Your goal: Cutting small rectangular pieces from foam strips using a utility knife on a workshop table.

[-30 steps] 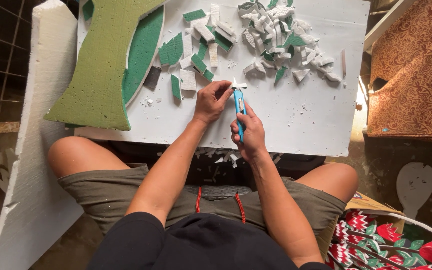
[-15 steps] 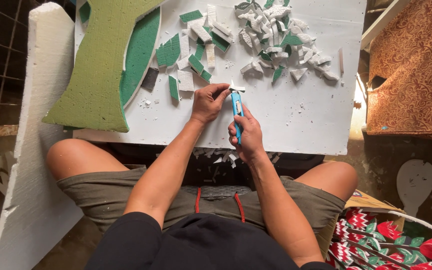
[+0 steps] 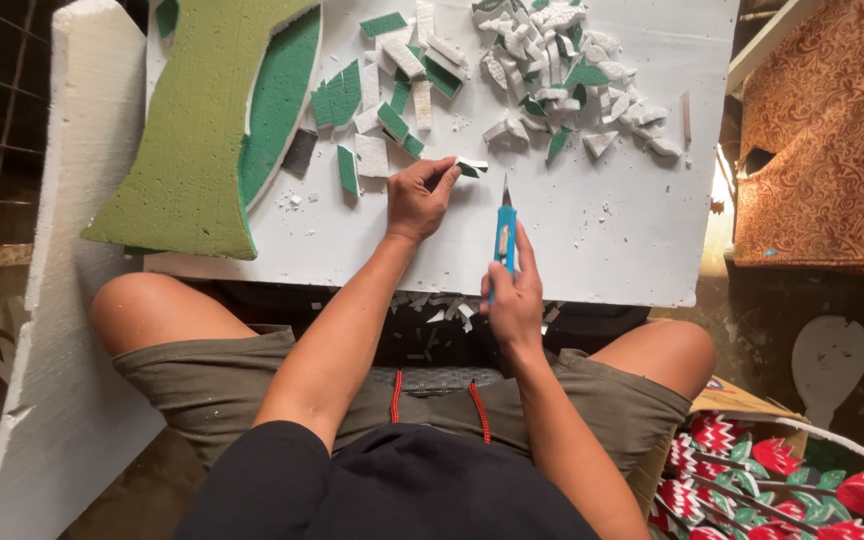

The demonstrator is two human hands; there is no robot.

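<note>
1. Blue-handled craft knife (image 3: 504, 232) sits in the right hand (image 3: 514, 300), fingers clamped round it, blade tip on the white counter (image 3: 612, 240).
2. Left hand (image 3: 418, 196) pinches a small foam strip (image 3: 470, 166) against the counter, just beside the blade.
3. Cut foam scraps (image 3: 562, 70) lie heaped beyond the hands.
4. Large green foam shape (image 3: 202, 130) lies at the far left.

We can't see the green foam sheet (image 3: 202, 120) top, cut by the frame edge. Scrap pile (image 3: 562, 70) also clipped. Right hand (image 3: 515, 300) hides the blue knife (image 3: 504, 232) grip.
</note>
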